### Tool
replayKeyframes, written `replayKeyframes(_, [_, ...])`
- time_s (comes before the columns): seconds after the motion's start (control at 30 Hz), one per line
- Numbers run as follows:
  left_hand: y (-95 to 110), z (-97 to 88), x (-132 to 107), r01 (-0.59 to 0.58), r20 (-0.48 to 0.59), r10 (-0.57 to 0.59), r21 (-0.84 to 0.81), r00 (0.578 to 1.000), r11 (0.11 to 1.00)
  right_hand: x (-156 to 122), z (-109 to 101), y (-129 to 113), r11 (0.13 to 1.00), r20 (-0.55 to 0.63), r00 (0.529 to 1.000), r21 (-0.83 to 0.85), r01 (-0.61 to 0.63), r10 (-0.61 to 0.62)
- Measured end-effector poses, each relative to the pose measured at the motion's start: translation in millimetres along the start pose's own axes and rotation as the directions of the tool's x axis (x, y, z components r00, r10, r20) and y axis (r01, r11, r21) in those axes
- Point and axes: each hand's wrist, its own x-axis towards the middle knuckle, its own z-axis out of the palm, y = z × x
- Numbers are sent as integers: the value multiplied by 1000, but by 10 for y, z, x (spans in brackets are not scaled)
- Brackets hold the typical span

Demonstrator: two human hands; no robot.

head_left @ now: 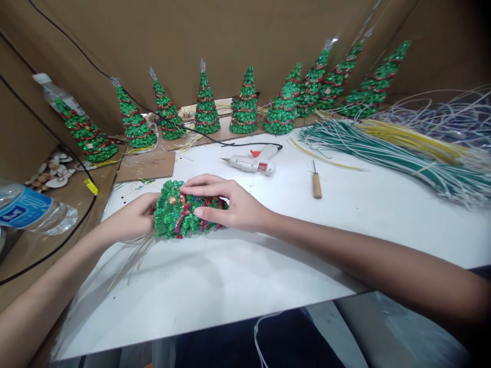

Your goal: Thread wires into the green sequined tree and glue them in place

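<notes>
A green sequined cone tree (177, 214) with red trim lies on its side on the white table (238, 276). My right hand (230, 204) is wrapped over its narrow end, with the thumb pressed underneath and the index finger touching a small gold ornament near the wide end. My left hand (138, 217) holds the wide base end from the left; its fingers are mostly hidden behind the tree. Thin pale strands trail from the base toward me.
Several finished green trees (245, 105) stand in a row along the back cardboard wall. A white glue gun (253, 161) and a wooden-handled awl (316, 181) lie behind my hands. Bundled green, yellow and white strips (402, 148) fill the right. A water bottle (30, 209) lies left.
</notes>
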Motion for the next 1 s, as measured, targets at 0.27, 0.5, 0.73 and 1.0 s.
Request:
replayKeyframes(0.27, [-15,4,-18,53,-17,-52,76,998,996,4,17,22,999,-20,999,-5,37,-37])
replayKeyframes(0.5, [-18,24,-20,52,-55,-49,55,997,997,-5,35,29,1000,-55,998,-5,25,-25])
replayKeyframes(0.73, [-46,30,-22,60,-53,-60,9,997,998,-5,42,22,1000,-56,998,-5,30,-31])
replayKeyframes(1.0, [-24,33,-3,69,-88,-69,4,994,998,3,39,31,1000,-50,999,14,0,1])
